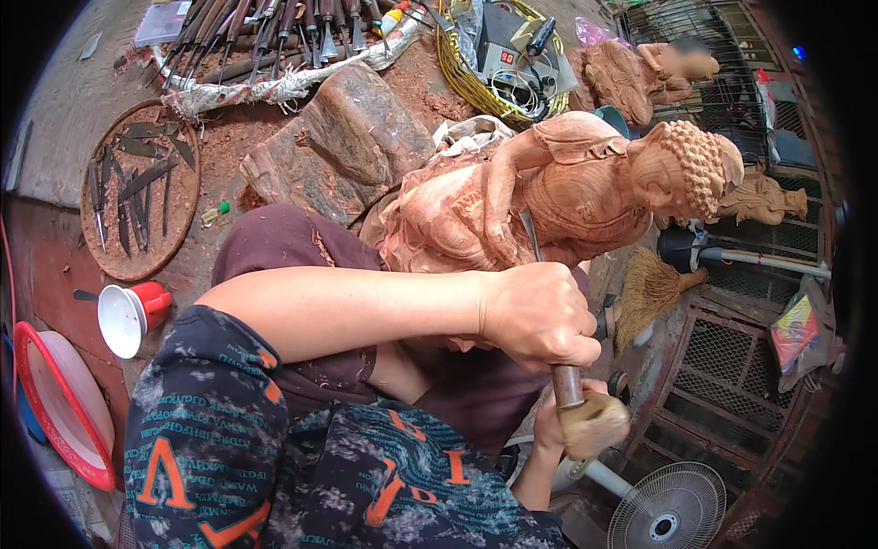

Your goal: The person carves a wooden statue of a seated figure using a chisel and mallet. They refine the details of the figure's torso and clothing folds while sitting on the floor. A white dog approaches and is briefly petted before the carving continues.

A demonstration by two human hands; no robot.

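A carved wooden seated figure (pixel 567 188) with a curl-covered head leans sideways across my lap, its head toward the right. My left hand (pixel 541 316) is wrapped round a chisel (pixel 568 388), whose metal blade points up to the figure's chest beside its carved hand. Below it, my right hand (pixel 549 423) is closed on a wooden mallet (pixel 594 426), partly hidden behind the mallet's head. The mallet's head is at the butt end of the chisel's handle; whether they touch I cannot tell.
Many chisels (pixel 311 32) lie in a white-rimmed holder at the back. A round tray (pixel 137 265) holds blades and files. Nearby are a red-and-white cup (pixel 122 320), a red-rimmed basin (pixel 69 412), a wood block (pixel 343 137), a broom (pixel 645 293), a fan (pixel 672 512) and another carving (pixel 617 78).
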